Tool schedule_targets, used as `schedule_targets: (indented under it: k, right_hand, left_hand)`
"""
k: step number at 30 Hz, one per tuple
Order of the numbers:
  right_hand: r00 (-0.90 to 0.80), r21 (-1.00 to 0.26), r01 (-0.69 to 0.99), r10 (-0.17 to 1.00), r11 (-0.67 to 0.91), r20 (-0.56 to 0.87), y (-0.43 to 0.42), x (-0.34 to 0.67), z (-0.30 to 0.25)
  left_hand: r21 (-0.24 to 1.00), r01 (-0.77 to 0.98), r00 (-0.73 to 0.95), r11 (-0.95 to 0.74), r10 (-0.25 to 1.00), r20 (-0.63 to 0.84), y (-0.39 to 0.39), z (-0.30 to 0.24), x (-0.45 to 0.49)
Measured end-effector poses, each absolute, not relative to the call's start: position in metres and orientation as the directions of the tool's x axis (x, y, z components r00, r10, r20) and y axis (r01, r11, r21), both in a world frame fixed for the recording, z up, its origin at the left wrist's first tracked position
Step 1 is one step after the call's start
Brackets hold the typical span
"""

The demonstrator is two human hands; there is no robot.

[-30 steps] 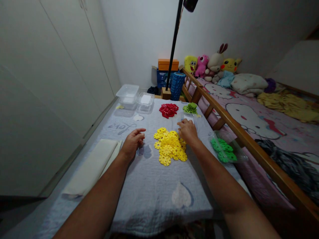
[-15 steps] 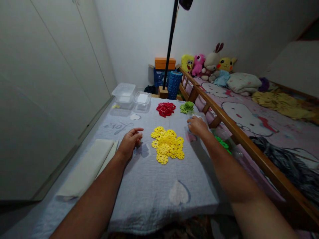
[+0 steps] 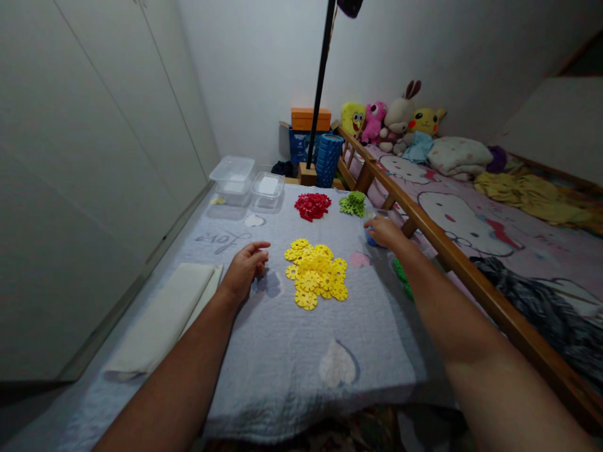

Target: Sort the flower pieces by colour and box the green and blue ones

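Note:
On the left part of the cloth-covered table (image 3: 292,364), my left hand (image 3: 245,269) rests with its fingers loosely stretched and holds nothing. A pile of yellow notched plastic discs (image 3: 315,276) lies to its right, apart from it. My right hand (image 3: 385,231) reaches over a clear container (image 3: 369,237) with something blue in it, at the table's right edge. Its fingers are slightly bent and apart, and nothing shows between them. Green pieces (image 3: 402,279) in clear packaging are partly hidden behind my right forearm.
Beyond the discs lie a red pile (image 3: 312,206) and a light green pile (image 3: 352,203) of small pieces. Clear plastic boxes (image 3: 233,172) stand at the back left. A folded pale cloth (image 3: 162,317) lies at left. A wooden bed rail (image 3: 419,220) runs along the right side.
My right hand has moved a little to the right, uncovering the blue contents of the clear container and more of the green pieces' left side. My left hand has stayed in place.

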State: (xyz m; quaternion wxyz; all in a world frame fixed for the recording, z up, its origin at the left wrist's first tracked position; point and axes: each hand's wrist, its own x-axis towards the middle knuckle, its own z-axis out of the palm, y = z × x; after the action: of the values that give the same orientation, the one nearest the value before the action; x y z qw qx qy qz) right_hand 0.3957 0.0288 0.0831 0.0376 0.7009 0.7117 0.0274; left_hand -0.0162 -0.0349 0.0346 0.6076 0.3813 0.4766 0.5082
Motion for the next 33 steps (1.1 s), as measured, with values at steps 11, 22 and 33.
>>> schedule_targets:
  k: [11,22,33]
  right_hand:
    - [0.014,0.093,0.996,1.000,-0.012,-0.018,0.037,0.412,0.087]
    - [0.020,0.097,0.995,0.997,-0.013,-0.074,0.030,0.431,0.096]
    - [0.004,0.066,0.998,0.994,0.003,-0.105,0.020,0.427,0.103]
  left_hand:
    - [0.959,-0.229,0.022,0.168,0.986,-0.167,-0.033,0.030,-0.017]
    - [0.958,-0.232,0.029,0.170,0.985,-0.168,-0.033,0.031,-0.017]
    - [0.959,-0.222,0.028,0.174,0.985,-0.172,-0.034,0.030,-0.018]
